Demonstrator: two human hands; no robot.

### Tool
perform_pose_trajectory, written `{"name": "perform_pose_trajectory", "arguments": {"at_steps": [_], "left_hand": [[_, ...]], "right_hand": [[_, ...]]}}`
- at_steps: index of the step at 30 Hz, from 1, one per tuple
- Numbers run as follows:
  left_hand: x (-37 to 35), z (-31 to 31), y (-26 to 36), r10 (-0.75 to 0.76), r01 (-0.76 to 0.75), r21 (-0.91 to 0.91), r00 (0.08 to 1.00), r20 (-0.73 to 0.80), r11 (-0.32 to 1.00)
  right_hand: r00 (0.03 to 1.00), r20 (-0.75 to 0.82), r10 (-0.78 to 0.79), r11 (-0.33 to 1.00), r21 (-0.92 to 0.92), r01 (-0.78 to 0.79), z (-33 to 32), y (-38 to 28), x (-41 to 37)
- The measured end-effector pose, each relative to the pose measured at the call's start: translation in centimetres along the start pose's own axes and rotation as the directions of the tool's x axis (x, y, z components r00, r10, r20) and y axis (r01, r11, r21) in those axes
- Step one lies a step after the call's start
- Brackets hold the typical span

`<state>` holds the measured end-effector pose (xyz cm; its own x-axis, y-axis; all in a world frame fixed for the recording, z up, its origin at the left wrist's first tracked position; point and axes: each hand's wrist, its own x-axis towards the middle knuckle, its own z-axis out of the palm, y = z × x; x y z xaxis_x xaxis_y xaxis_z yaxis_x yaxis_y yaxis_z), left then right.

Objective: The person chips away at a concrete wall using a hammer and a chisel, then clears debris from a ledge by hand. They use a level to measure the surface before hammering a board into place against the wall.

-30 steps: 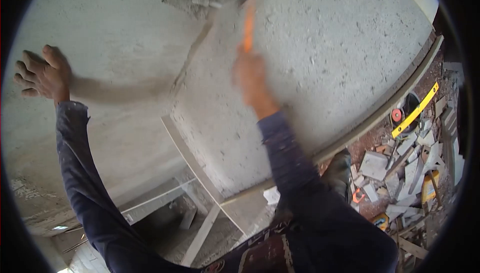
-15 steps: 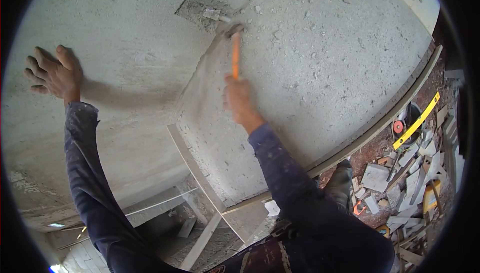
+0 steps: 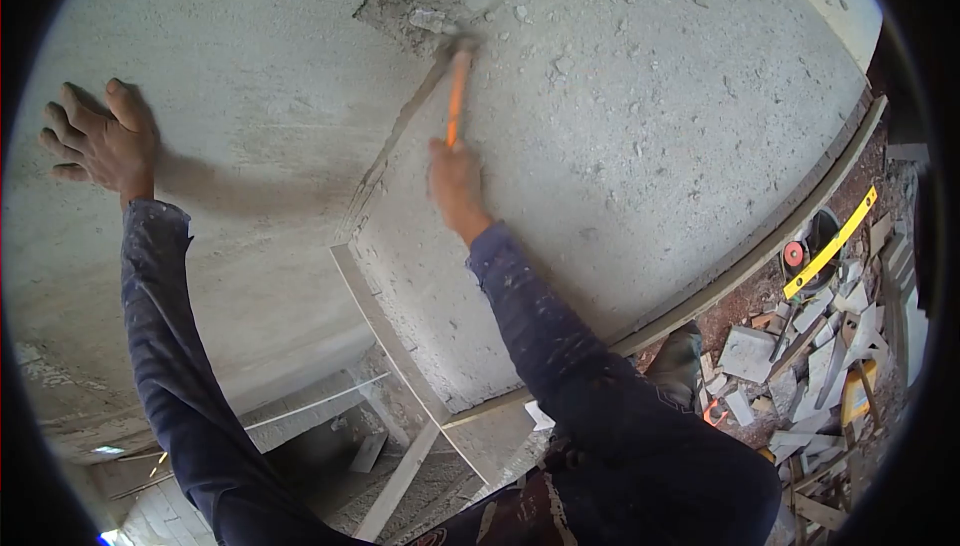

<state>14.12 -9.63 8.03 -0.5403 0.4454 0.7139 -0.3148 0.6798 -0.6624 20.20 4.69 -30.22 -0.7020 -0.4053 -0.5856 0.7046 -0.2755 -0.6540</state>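
My right hand [image 3: 458, 186] is wrapped round the orange handle of a hammer [image 3: 457, 96]. The hammer's head is blurred and sits at the lower right edge of a rough chipped hollow [image 3: 400, 18] in the grey wall. A pale pipe-like piece [image 3: 432, 21] shows inside that hollow. My left hand [image 3: 105, 141] lies against the plastered wall [image 3: 260, 96] at the left, fingers spread, holding nothing. Below the hollow, a concrete slab [image 3: 640, 146] strewn with small crumbs meets the wall.
Wooden boards [image 3: 770, 231] edge the slab. On the ground at right lie a yellow level [image 3: 832, 243], a dark bucket [image 3: 822, 231] and a heap of broken tile and wood scraps [image 3: 810, 356]. A plank [image 3: 398, 486] slants below.
My right hand and the hammer have shifted slightly left and up, with the hammer's head nearer the hollow. My left hand stays on the wall; the view has moved a little.
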Motion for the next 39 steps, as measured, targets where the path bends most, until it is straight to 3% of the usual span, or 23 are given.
{"name": "perform_pose_trajectory", "arguments": {"at_steps": [3,5,8,9,11,13,14,15,16,17,19,22,23,25,28,29,30,31,32,35,36,38,39], "left_hand": [[-0.1,0.2,-0.3,0.005,-0.005,-0.003,1.0,-0.008,1.0],[-0.2,0.1,-0.6,0.01,-0.01,-0.011,1.0,-0.004,1.0],[0.0,0.4,-0.2,0.008,-0.008,-0.019,1.0,0.004,1.0],[0.1,0.5,-0.3,0.019,-0.019,-0.023,1.0,-0.007,1.0],[-0.4,0.2,-0.7,0.027,-0.028,-0.014,1.0,-0.008,1.0],[-0.1,0.3,-0.4,0.017,-0.017,-0.023,1.0,-0.014,1.0],[-0.2,0.1,-0.6,0.024,-0.024,-0.022,1.0,-0.008,0.999],[-0.4,0.0,-0.7,0.017,-0.017,-0.018,1.0,0.001,1.0],[0.0,0.3,-0.5,0.004,-0.004,-0.021,1.0,-0.009,1.0],[0.9,0.9,-0.1,0.004,-0.005,-0.033,1.0,-0.031,0.999],[0.0,0.2,-0.2,-0.014,0.014,-0.009,1.0,0.004,1.0],[0.1,0.3,-0.3,-0.002,0.002,-0.011,1.0,-0.006,1.0],[0.0,0.3,-0.1,0.013,-0.014,-0.029,1.0,-0.022,0.999],[0.0,0.4,-0.1,0.023,-0.024,-0.037,0.999,-0.023,0.999],[-0.2,0.7,-0.7,0.049,-0.05,-0.033,0.998,-0.035,0.998],[-0.1,0.7,-0.7,0.042,-0.044,-0.037,0.998,-0.041,0.998],[0.0,0.6,-0.7,0.038,-0.04,-0.04,0.998,-0.043,0.998],[-0.1,0.2,-0.7,0.042,-0.043,-0.033,0.998,-0.039,0.999],[-0.2,-0.1,-0.6,0.032,-0.033,-0.033,0.999,-0.025,0.999],[0.6,1.4,-0.9,0.025,-0.027,-0.038,0.999,-0.046,0.999],[-0.3,0.9,-1.5,0.043,-0.044,-0.025,0.999,-0.028,0.999],[-0.3,0.6,-1.1,0.035,-0.036,-0.035,0.999,-0.019,0.999],[-0.1,0.5,-0.8,0.026,-0.027,-0.047,0.999,-0.022,0.999]], "right_hand": [[0.996,-0.092,-0.007,0.999,0.045,0.011,-2.3,-3.5,-3.3],[0.955,-0.18,-0.236,0.857,0.426,0.292,-6.7,-9.3,-6.2],[0.627,-0.531,-0.57,0.378,0.508,0.774,-11.6,-16.5,-7.7],[0.626,-0.533,-0.569,0.378,0.506,0.775,-12.5,-17.1,-7.2],[0.35,-0.738,-0.577,0.081,0.374,0.924,-13.0,-17.7,-6.4],[0.573,-0.706,-0.417,0.398,0.425,0.813,-6.9,-11.7,-3.5],[0.549,-0.608,-0.573,0.738,-0.093,0.668,-2.8,-4.9,-0.2],[0.506,-0.49,-0.71,0.687,-0.64,0.345,1.3,1.6,3.0],[0.88,-0.321,-0.35,0.923,-0.28,0.265,0.2,0.9,0.6],[0.998,0.061,0.007,0.999,0.046,-0.01,-1.3,-1.2,-1.9],[0.998,0.039,-0.056,0.979,0.198,0.047,-5.6,-4.8,-3.0],[0.912,-0.296,-0.284,0.713,0.572,0.407,-11.9,-13.6,-6.8],[0.724,-0.531,-0.44,0.576,0.452,0.681,-13.5,-15.6,-7.0],[0.535,-0.556,-0.636,0.169,0.577,0.799,-17.8,-19.0,-7.9],[0.349,-0.635,-0.689,-0.074,0.541,0.838,-16.0,-17.2,-6.3],[0.375,-0.636,-0.674,0.116,0.411,0.904,-12.0,-14.2,-5.0],[0.447,-0.85,-0.278,0.615,0.2,0.763,-6.0,-9.8,-1.9],[0.807,-0.523,-0.273,0.903,0.149,0.402,-1.8,-3.2,0.3],[0.989,-0.14,-0.041,0.994,-0.106,0.026,0.3,1.0,1.0],[0.987,0.125,0.101,0.94,0.312,-0.136,-4.4,-4.9,-4.0],[0.997,-0.017,0.076,0.925,0.374,-0.064,-6.1,-7.9,-5.5],[0.96,-0.176,-0.218,0.824,0.493,0.278,-11.1,-13.2,-7.2],[0.796,-0.426,-0.431,0.709,0.386,0.59,-13.3,-15.4,-7.4]]}}
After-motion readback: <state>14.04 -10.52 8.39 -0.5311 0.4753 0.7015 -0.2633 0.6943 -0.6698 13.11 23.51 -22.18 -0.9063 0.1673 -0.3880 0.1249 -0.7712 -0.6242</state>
